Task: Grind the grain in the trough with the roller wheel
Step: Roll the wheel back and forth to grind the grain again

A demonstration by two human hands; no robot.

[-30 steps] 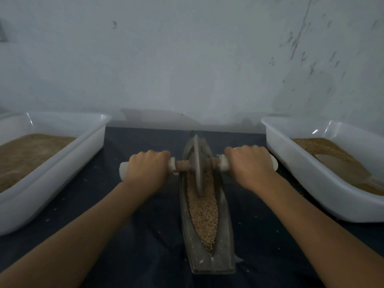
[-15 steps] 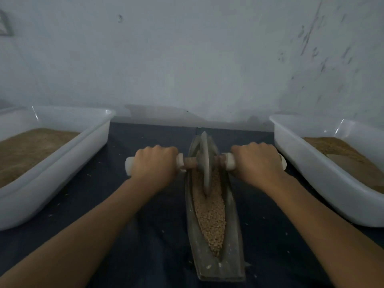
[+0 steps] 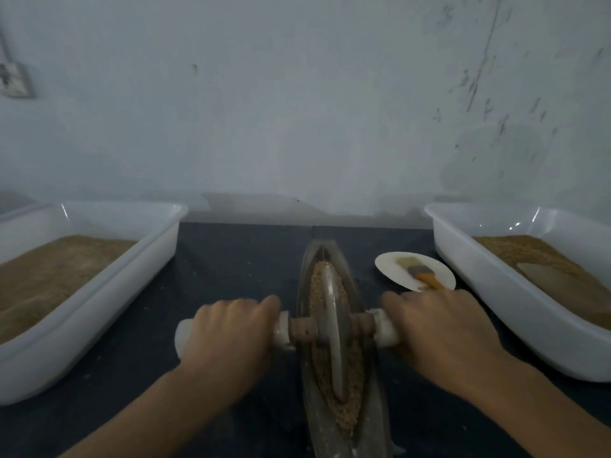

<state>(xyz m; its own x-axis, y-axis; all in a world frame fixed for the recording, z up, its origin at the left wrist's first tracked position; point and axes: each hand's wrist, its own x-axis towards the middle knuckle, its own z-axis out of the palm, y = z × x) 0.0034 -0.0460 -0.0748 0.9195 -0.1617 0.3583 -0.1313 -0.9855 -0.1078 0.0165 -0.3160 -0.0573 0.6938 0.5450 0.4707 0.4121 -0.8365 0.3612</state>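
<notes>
A: Hands?
B: Left hand (image 3: 228, 335) curled over the left handle (image 3: 183, 335), knuckles up, fingers wrapped tight round it. Right hand (image 3: 439, 332) the same on the right handle (image 3: 385, 330). White handle ends stick out past the left fingers on the outer side and just inside the right fingers.

A: Wheel?
B: Wheel (image 3: 332, 328) stands upright on edge between the two sets of fingers, on a brown axle (image 3: 302, 328). Its rim sits down in the trough (image 3: 305, 292), in the grain (image 3: 319, 279).

A: Trough position?
B: Long, narrow, boat-shaped, running straight away from the person, between the hands. Grain fills its groove ahead of the fingers and back toward the wrists.

A: Anything past the right fingers?
B: Plate (image 3: 393, 269), just beyond the right knuckles, with a brush (image 3: 421, 272) lying on it; orange handle end nearly at the fingers.

A: Sides?
B: Left tub (image 3: 155, 256) well outside the left fingers, right tub (image 3: 463, 259) outside the right; both hold tan meal. All on a dark cloth (image 3: 231, 259).
</notes>
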